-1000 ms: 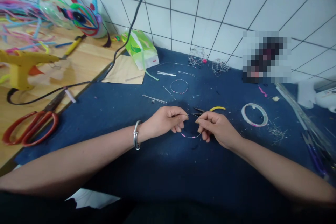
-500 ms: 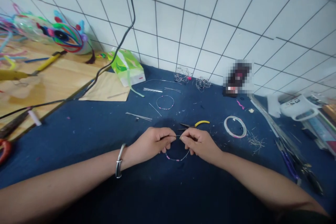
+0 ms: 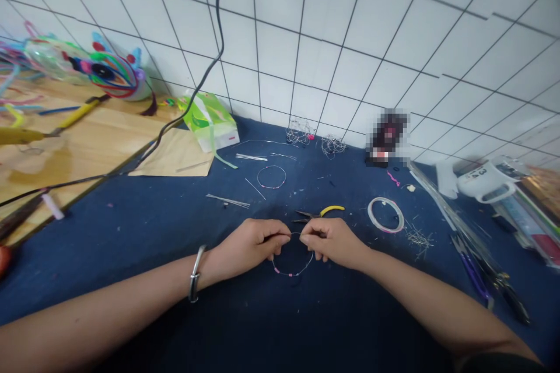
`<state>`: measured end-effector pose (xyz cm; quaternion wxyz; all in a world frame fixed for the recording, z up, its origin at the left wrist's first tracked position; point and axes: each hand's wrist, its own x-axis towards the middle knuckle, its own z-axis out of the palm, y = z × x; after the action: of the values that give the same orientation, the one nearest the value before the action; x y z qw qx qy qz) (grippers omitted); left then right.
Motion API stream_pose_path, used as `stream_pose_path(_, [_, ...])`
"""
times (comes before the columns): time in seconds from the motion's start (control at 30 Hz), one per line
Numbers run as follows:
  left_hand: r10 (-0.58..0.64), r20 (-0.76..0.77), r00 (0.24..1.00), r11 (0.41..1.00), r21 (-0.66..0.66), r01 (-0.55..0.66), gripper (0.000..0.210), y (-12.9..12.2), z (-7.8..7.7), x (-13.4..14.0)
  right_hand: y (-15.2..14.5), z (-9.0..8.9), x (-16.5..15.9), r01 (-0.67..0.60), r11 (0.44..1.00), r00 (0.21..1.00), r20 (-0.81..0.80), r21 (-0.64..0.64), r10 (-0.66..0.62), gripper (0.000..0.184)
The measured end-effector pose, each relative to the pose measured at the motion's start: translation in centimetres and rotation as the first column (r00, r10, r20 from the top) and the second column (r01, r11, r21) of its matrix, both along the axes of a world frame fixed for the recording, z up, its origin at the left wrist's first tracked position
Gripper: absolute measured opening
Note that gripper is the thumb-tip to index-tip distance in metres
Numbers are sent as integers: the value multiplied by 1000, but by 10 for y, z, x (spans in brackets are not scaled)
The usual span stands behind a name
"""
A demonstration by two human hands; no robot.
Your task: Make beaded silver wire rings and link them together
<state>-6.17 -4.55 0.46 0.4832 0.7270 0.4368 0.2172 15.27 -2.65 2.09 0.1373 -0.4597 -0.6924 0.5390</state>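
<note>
Between thumb and fingers, my left hand [image 3: 258, 245] pinches one side of a thin wire ring [image 3: 297, 274] strung with a few pink beads. My right hand [image 3: 335, 242] pinches the same ring on the other side, a short gap from the left fingertips. A bare stretch of wire crosses that gap, and the beaded part hangs below. Just beyond the right fingers lie pliers [image 3: 331, 210] with a yellow handle, partly hidden by that hand. A second beaded wire ring [image 3: 272, 177] rests flat on the dark blue cloth [image 3: 175, 233] farther back.
Straight wires [image 3: 228, 201] lie at the left, tangled wire [image 3: 300, 133] by the wall. On the right are a white coil [image 3: 385, 215], cut wire bits [image 3: 420, 238], purple-handled pliers [image 3: 475, 277] and a white mug [image 3: 485, 180]. A black cable [image 3: 205, 76] hangs across the left side.
The view has shifted slightly, so most things sit a little lower and further left. Both hands keep their pinch on the beaded ring, with the gap between them slightly wider.
</note>
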Motion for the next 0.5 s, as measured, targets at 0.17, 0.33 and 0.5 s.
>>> stream_pose_path(0.17, [69,58,996,992,-112,-62,26,2,0,-3,4,-3,-1,119,986,985,-114,-115,-132,20])
stream_pose_path(0.33, [87,72,994,993,-91,-81,25,2,-1,-3,4,-2,-4,87,993,991,-97,-75,-94,21])
stream_pose_path(0.5, [68,38,997,998,9,-69,22,3,-2,-1,3,-2,-6,45,997,998,-34,56,-43,16])
